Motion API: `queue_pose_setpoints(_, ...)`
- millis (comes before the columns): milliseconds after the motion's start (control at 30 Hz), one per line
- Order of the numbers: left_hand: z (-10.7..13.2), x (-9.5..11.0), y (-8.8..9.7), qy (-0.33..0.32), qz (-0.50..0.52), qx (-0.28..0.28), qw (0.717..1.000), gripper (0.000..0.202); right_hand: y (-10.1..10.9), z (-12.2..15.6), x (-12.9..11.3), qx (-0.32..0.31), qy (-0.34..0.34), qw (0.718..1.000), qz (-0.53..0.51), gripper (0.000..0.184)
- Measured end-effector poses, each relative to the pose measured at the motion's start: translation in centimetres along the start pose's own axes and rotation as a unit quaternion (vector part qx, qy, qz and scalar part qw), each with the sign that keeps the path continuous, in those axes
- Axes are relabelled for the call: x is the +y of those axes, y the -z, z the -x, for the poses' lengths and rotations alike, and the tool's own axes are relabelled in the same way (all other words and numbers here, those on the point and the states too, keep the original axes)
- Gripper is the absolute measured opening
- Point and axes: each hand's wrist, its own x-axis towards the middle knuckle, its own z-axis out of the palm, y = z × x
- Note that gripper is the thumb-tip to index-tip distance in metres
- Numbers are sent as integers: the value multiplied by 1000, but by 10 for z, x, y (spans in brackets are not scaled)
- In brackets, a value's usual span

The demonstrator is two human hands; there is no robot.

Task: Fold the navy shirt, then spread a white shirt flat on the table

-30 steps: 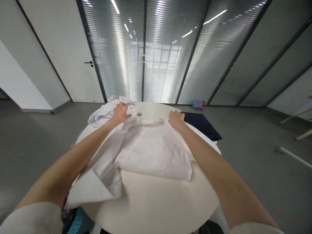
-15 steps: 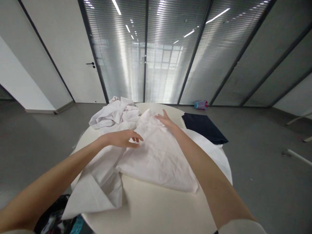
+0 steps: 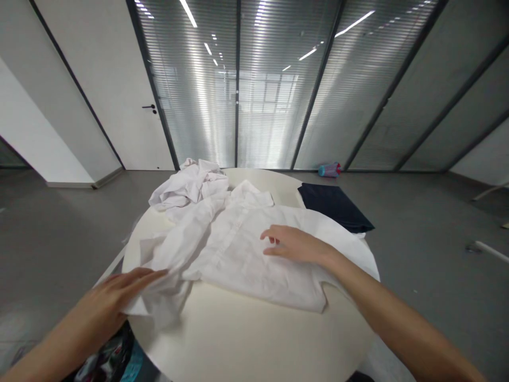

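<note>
White cotton shirt (image 3: 234, 249) lay on the round cream worktop (image 3: 254, 334), collar far, its long axis running far to near. My right hand (image 3: 294, 245) rested open on it, fingers pointing left; my left hand (image 3: 107, 300), also open, touched the bunched near-left cloth without gripping it.

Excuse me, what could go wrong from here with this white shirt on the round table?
The white long-sleeved shirt hangs over the edge of the round cream table beside the left hand, so it might slip to the floor. The crumpled white cloth lies against the shirt, so the two could tangle.
</note>
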Motion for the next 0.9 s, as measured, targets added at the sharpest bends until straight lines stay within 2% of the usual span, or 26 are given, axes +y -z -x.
queue_pose_setpoints(67, -12, -31, 18, 9, 2, 36, 999, 47, 0, 44, -10, -54, 28, 997, -38, 52)
queue_pose_setpoints(133, -29, -61, 41, 89, -54, 125, 987, 37, -5, 77, -12, -80, 23, 995, -54, 62)
queue_pose_setpoints(200, -44, -91, 55, 181, -85, 220, 955, 50, -16, 97, -8, -63, -3, 997, -50, 61)
queue_pose_setpoints(233, -49, -106, 56, 222, -81, 249, 939, 57, -24, 104, -5, -40, -15, 998, -45, 55)
queue_pose_setpoints(333, -51, -146, 39, 314, -29, 258, 913, 64, -49, 112, 6, 53, -20, 998, -22, 32)
queue_pose_setpoints(433, -36, -164, 9, 351, -2, 231, 907, 46, -65, 114, 13, 148, -17, 988, 32, 24)
queue_pose_setpoints(500, -23, -154, -5, 361, 42, 178, 914, 43, -67, 113, 15, 197, -25, 977, 78, 26)
queue_pose_setpoints(567, -14, -129, -13, 351, 143, 85, 921, 47, -63, 111, 16, 231, -41, 965, 115, 31)
queue_pose_setpoints(633, -9, -99, -17, 312, 247, 6, 918, 53, -57, 108, 13, 248, -82, 954, 149, 36)
queue_pose_setpoints(700, -8, -71, -19, 272, 284, -15, 919, 55, -51, 103, 8, 246, -144, 940, 187, 39)
queue_pose_setpoints(767, -10, -52, -22, 242, 269, -15, 932, 56, -46, 100, 1, 224, -197, 931, 211, 39)
queue_pose_setpoints(900, -17, -35, -26, 236, 236, -16, 943, 59, -49, 102, -6, 198, -242, 937, 154, 38)
